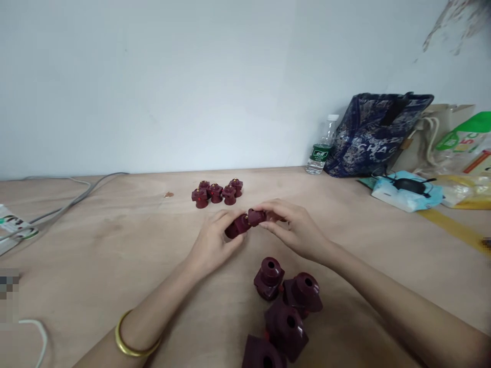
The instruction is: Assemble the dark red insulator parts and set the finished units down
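Observation:
My left hand (217,237) is closed around a dark maroon block-shaped part (238,226) with a small gold-coloured piece at its right end. Between the thumb and fingers of my right hand (289,222) is a smaller maroon cap-like part (257,217). The two parts meet end to end just above the table; whether they are joined I cannot tell. Nearer to me stand several larger-looking maroon parts (286,327), each with a round holed top on a squarish body. Beyond my hands is a cluster of similar maroon parts (215,193) with gold-coloured centres on top.
A water bottle (320,145) and a dark blue patterned bag (378,135) stand against the wall at back right. Beside them lie a light blue tissue pack (406,194) and plastic packaging (468,148). Grey cables (72,204) run along the wooden tabletop (115,255) at left.

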`<state>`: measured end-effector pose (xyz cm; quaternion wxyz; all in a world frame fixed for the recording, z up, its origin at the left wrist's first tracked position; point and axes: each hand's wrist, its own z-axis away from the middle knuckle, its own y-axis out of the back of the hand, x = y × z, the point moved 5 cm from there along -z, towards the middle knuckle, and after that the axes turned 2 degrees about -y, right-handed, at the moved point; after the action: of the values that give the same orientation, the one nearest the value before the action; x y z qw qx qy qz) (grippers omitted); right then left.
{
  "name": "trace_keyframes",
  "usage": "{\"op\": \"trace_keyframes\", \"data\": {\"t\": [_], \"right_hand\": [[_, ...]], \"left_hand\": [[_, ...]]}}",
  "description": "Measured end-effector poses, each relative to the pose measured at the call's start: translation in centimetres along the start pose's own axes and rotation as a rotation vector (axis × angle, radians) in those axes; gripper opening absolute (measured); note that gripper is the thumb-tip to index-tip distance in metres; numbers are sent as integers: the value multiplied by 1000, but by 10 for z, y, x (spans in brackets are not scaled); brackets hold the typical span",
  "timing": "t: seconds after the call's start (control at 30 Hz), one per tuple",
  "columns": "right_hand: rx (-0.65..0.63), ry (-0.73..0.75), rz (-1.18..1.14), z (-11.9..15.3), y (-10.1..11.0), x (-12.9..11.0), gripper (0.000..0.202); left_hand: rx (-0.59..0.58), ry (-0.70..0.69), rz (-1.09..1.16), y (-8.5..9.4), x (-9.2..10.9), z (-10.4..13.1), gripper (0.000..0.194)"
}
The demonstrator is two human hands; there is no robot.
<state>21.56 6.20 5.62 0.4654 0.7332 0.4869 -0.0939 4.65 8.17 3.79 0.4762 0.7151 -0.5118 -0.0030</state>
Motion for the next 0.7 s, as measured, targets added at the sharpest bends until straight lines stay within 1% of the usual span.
{"op": "trace_keyframes", "data": {"t": [0.1, 0.2, 0.3, 0.37, 0.43, 0.5, 0.57, 0.6, 0.67, 0.7], "right_hand": [[-46, 79, 18, 2, -5, -3, 32], [-54, 96, 65, 4, -8, -2, 29], [5, -7, 160, 4, -10, 4, 24], [34, -113, 234, 4, -10, 11, 28], [16, -180, 279, 4, -10, 15, 33], [-49, -164, 247, 3, -11, 15, 29], [-110, -101, 186, 3, -13, 10, 31], [-122, -92, 178, 2, -13, 8, 31], [-123, -157, 236, 1, -13, 9, 25], [-125, -210, 284, 1, -13, 10, 30]], "left_hand": [[-13, -55, -106, -1, 1, 3, 43], [-1, -98, -251, -1, -1, 5, 41], [-24, -143, -350, -4, 3, 6, 42], [-43, -167, -393, -5, 6, 7, 42], [-50, -176, -417, -6, 8, 7, 42], [-50, -162, -425, -6, 8, 6, 40], [-53, -149, -422, -6, 8, 6, 39], [-57, -151, -416, -6, 8, 5, 39], [-67, -166, -396, -7, 9, 5, 40], [-72, -168, -381, -7, 10, 5, 40]]}}
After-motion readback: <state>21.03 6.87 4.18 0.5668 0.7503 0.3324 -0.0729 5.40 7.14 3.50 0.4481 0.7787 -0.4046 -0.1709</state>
